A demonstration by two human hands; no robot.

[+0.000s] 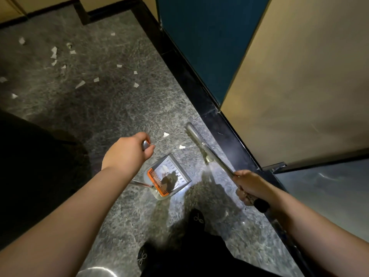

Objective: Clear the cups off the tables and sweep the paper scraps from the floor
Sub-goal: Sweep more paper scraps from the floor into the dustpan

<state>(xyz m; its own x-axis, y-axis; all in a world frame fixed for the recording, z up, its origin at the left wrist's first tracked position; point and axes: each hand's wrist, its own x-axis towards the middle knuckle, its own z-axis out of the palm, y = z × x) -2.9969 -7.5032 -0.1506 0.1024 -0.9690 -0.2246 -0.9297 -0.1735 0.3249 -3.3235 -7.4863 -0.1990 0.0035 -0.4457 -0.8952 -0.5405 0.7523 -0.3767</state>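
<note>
My left hand (129,151) grips the top of the dustpan's metal handle. The grey dustpan (169,176), with an orange comb edge, rests on the marble floor below it and holds some dark debris and a white scrap. My right hand (250,186) grips the broom's metal handle (219,162); the broom head (194,134) sits on the floor near the dark skirting. Two white paper scraps (165,134) lie between the broom head and the dustpan. Several more paper scraps (79,84) are scattered on the floor at the far left. No cup is in view.
A blue panel (205,37) and a beige wall (309,76) rise on the right behind a black skirting (199,92). A dark object (30,166) fills the left side. My black shoes (196,218) stand at the bottom. A shiny round metal rim (95,271) shows at the lower edge.
</note>
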